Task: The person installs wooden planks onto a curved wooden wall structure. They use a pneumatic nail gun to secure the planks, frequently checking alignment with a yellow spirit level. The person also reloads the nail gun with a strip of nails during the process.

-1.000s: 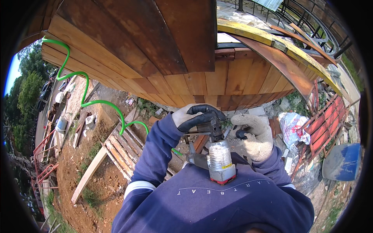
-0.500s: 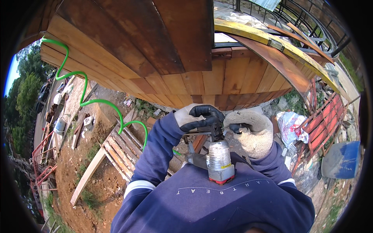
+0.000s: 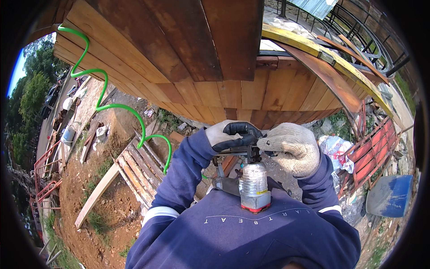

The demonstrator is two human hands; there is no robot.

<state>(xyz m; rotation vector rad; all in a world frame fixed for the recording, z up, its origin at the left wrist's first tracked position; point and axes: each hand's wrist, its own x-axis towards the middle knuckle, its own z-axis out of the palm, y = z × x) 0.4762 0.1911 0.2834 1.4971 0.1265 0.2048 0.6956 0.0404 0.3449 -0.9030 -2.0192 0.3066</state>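
A pneumatic nail gun (image 3: 251,184) with a silver round body and a red end cap hangs close to my chest. My left hand (image 3: 233,134), in a glove with black fingers, is closed around the tool's black upper part. My right hand (image 3: 291,147), in a light knitted glove, presses against the same part from the right, fingers curled on it. A coiled green air hose (image 3: 117,107) runs from the tool up to the left. Just above my hands rises a wall of vertical wooden boards (image 3: 201,71).
Far below lie a stack of planks (image 3: 139,168), a long loose board (image 3: 96,195) and bare earth. Red metal frames (image 3: 374,150) and a blue barrel (image 3: 389,195) stand at the right. A curved yellow beam (image 3: 313,49) and black railing top the structure.
Both hands and the nail gun have stayed nearly in place; the hands have shifted slightly on the tool's top. The view has barely moved.
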